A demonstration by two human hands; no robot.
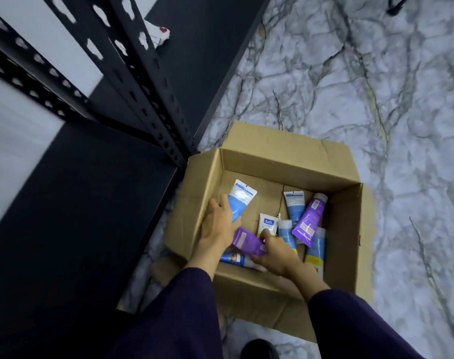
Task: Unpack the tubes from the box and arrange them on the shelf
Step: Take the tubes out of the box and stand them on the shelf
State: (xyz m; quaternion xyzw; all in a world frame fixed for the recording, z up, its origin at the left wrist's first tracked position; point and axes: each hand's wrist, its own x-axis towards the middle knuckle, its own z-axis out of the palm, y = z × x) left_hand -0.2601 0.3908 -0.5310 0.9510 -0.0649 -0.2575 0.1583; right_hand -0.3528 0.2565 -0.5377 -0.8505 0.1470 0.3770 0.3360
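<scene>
A black metal shelf (73,193) fills the left side above a marble-patterned floor (376,99), with an open cardboard box (350,229) standing on the floor against the shelf's corner post. Both your arms, in dark purple sleeves (184,307), reach down into the box. Your left hand (218,224), at the box's left wall, has its fingers curled round a blue tube (240,200) held up with its crimped end pointing away. Your right hand (275,255), near the front wall, grips a purple tube (246,243) lying across the box floor. More tubes lie loose toward the right wall: another purple one (308,221) resting across several blue-and-white ones (294,206).
</scene>
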